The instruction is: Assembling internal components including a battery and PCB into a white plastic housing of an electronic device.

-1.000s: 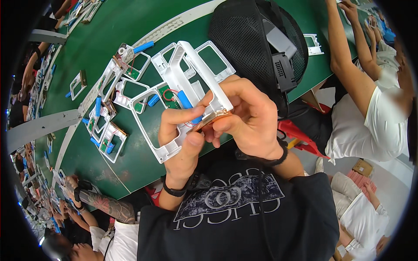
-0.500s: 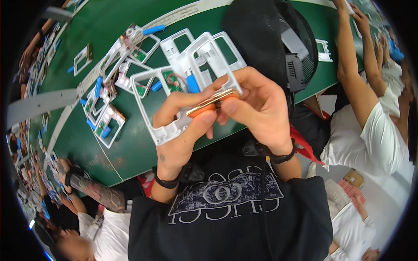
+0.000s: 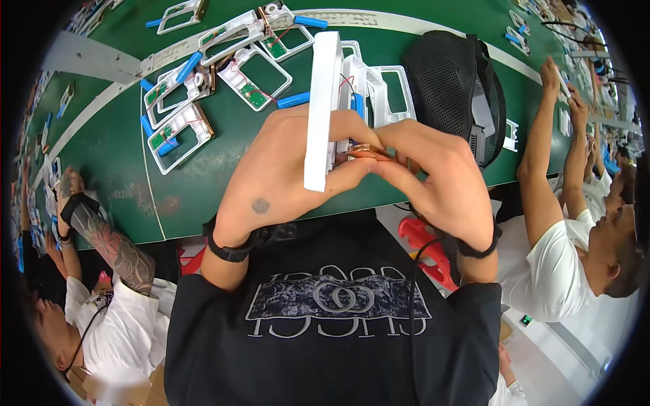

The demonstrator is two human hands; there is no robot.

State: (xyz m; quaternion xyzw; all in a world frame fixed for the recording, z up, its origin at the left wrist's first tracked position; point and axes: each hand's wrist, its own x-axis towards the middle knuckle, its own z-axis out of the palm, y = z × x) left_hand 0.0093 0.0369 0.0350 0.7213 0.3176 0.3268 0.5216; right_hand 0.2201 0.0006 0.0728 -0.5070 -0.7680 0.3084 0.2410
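My left hand grips a white plastic frame, turned edge-on and standing upright over the green table. My right hand pinches a small copper-coloured part against the frame's side, fingertips meeting the left thumb. Both wrists wear dark bands. More white frames lie just behind the held one.
Several white frames with blue parts and small green boards lie on the table's far left. A black mesh cap rests at the right. A tattooed arm works at my left, another person's arm reaches in at my right.
The white frame has turned from facing flat toward the camera to edge-on and upright. My view has tilted down and closer; both hands stay together on the frame.
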